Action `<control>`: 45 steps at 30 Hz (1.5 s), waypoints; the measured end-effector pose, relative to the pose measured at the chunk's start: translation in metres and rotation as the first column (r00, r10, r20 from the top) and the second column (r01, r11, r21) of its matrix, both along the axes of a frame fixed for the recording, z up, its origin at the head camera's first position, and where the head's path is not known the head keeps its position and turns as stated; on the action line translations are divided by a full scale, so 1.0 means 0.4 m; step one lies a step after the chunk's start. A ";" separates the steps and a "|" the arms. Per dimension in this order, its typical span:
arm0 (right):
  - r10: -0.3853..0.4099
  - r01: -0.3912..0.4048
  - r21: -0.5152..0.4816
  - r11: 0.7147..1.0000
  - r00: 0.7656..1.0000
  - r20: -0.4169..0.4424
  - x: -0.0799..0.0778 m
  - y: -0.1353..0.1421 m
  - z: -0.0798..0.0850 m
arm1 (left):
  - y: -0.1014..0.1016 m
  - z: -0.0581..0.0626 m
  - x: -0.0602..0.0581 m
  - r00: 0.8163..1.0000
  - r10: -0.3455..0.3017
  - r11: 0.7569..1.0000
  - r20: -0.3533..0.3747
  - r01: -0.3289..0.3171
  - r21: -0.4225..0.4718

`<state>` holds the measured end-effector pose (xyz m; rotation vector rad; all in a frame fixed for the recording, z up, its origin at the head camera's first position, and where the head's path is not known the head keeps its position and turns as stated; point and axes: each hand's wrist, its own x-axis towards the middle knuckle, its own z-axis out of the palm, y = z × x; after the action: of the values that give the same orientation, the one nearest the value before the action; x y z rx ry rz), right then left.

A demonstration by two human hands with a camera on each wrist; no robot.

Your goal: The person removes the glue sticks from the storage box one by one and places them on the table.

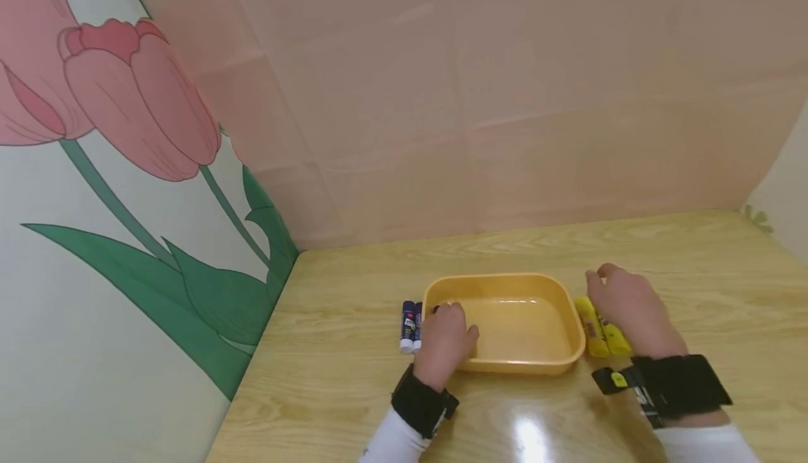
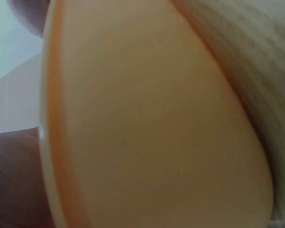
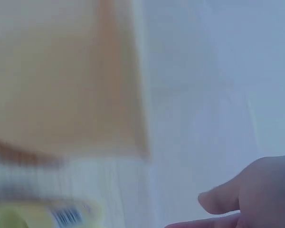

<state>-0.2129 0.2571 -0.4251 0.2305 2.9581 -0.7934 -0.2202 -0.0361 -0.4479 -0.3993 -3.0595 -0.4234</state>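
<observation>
An orange-yellow plastic tray sits on the table. Over its left side, my left hand has its fingers curled down, gripping what looks like a dark blue glue stick; only a small dark end shows, the rest being hidden. Two blue glue sticks with white ends lie outside the tray's left wall. On the right are yellow glue sticks, side by side. Above them hovers my right hand, fingers loosely bent and nothing seen in them. The left wrist view mostly shows the tray's outer wall.
The wooden table meets a pinkish covered wall at the back. A tulip-painted wall borders the left side. Both wrists wear black straps.
</observation>
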 end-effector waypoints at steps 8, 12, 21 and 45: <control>-0.016 0.016 -0.015 1.000 1.000 0.009 0.001 0.034 0.017 | 0.007 -0.024 -0.003 0.995 -0.021 0.997 -0.101 0.014 -0.071; 0.045 -0.045 -0.007 0.999 0.999 -0.022 -0.004 0.001 0.016 | 0.013 -0.030 -0.007 0.992 0.025 0.998 -0.123 -0.032 -0.055; 0.140 -0.138 -0.040 0.990 0.989 0.054 -0.015 -0.066 0.006 | 0.022 -0.032 -0.013 0.985 0.121 0.983 -0.125 -0.136 -0.123; 0.123 -0.122 -0.019 0.992 0.991 0.060 -0.013 -0.080 -0.004 | 0.025 -0.037 -0.022 0.997 0.049 0.993 0.051 -0.055 0.104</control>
<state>-0.2181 0.2250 -0.4266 0.0703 2.8755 -0.7791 -0.2289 -0.0261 -0.4629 -0.3089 -3.0680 -0.5977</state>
